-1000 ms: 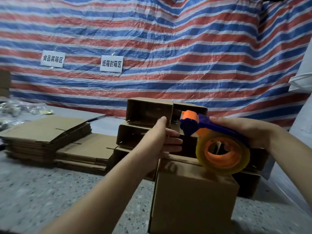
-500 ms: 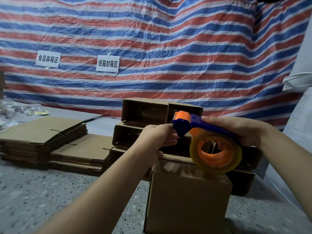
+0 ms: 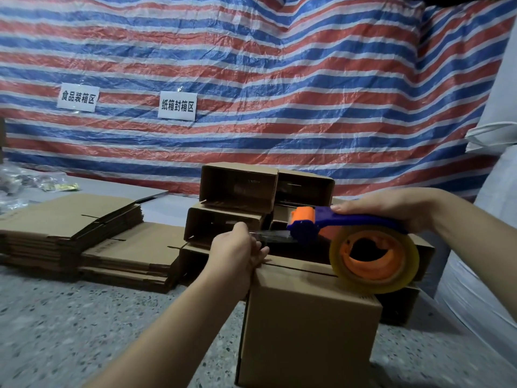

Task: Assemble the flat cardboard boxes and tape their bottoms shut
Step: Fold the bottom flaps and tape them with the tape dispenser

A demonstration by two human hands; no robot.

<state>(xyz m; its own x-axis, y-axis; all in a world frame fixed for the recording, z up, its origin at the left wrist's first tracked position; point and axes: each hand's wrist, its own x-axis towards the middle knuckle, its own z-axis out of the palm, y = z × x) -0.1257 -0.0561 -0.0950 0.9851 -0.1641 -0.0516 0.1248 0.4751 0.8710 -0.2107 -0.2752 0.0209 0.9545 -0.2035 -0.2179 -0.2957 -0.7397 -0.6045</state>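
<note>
Head view, hands [image 3: 237, 249] stretching tape [image 3: 275, 236] over box [image 3: 307, 317]

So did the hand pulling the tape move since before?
Yes. The left hand pulled back toward the person and down, off the stacked open boxes to the near box's top edge, drawing tape from the dispenser.
</note>
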